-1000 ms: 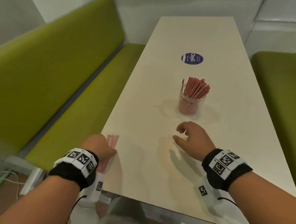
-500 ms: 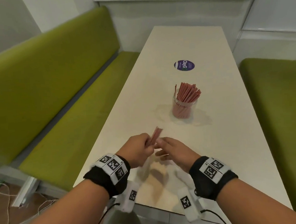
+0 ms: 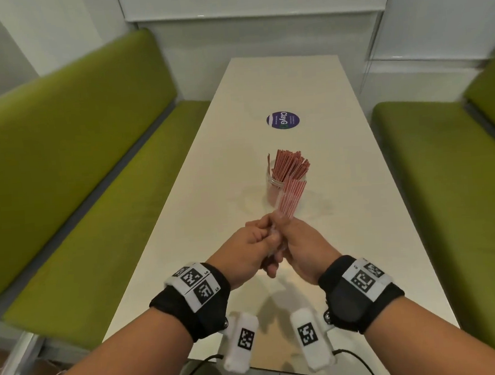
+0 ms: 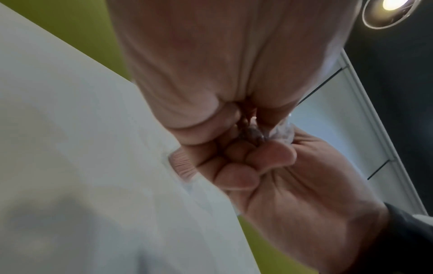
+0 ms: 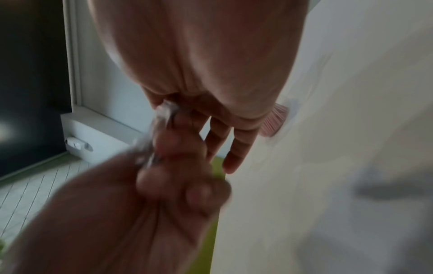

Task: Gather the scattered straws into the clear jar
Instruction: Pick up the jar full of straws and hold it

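A clear jar (image 3: 273, 189) stands mid-table, packed with pink wrapped straws (image 3: 290, 165). In front of it, above the table, my left hand (image 3: 253, 245) and right hand (image 3: 303, 242) meet, both curled round the lower end of a bundle of pink straws (image 3: 291, 197). The bundle's top fans out up and to the right, overlapping the jar in the head view. Crumpled clear wrapper ends (image 4: 281, 131) poke out between the fingers, also seen as wrapper ends (image 5: 165, 111) from the right wrist. The jar (image 4: 181, 165) shows behind the hands, and the jar (image 5: 276, 118) is partly hidden.
The long cream table (image 3: 344, 209) carries a round purple sticker (image 3: 283, 120) beyond the jar. Green benches run along the left side (image 3: 95, 212) and the right side (image 3: 445, 188). White walls close off the far end.
My left hand picked straws up from the table's left edge and carried them to the middle. The right hand came over to join it. Both now hold the bundle raised in front of the jar.
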The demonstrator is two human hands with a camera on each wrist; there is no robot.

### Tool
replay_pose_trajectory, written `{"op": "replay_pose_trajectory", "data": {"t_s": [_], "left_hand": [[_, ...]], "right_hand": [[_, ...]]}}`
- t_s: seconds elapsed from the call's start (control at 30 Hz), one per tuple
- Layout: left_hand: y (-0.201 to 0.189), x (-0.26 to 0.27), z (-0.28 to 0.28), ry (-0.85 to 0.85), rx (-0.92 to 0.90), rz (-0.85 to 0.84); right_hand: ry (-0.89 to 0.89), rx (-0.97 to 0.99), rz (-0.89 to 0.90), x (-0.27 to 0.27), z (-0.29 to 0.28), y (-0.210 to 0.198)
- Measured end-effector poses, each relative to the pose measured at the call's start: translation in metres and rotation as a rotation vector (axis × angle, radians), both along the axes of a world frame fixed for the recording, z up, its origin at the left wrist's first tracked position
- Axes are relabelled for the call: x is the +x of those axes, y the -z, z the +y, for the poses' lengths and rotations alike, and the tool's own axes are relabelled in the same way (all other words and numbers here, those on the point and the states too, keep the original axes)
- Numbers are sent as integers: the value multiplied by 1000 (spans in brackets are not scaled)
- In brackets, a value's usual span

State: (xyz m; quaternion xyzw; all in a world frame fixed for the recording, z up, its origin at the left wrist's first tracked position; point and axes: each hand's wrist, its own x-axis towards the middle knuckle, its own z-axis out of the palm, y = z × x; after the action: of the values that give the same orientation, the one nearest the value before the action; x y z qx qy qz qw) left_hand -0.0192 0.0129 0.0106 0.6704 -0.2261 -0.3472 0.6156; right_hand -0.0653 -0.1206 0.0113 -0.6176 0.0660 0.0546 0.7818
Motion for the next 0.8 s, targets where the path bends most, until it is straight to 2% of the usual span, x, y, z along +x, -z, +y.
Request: {"op": "replay_pose_trajectory", "data": {"t_s": [0.1,0.17,0.27,0.33,0.47,0.53,0.67,0.8], "left_hand": [[1,2,-3,9,6,-24],[-2,5,4,15,110,-73],[-8,21,14,-170,283,-247],[-15,32,12,-254,224,-260],[-30,29,-7,-95,-71,65],[-33,28,-10,-120,-159,148],[-30,36,-12,-431,-372,318],[-25,39,-16,-605,-476,434]], "right_hand": [[25,21,-11,-3,3,1],[17,-14,-17,-3,-5,2],[11,106,11,-3,-16,2],[-30,177,68,-4,-12,-2],[-200,151,146,-4,2,-11],[-214,143,151,-5,2,-11],[-39,21,71,-9,-7,-4],[134,-132,35,-13,-13,4]]}}
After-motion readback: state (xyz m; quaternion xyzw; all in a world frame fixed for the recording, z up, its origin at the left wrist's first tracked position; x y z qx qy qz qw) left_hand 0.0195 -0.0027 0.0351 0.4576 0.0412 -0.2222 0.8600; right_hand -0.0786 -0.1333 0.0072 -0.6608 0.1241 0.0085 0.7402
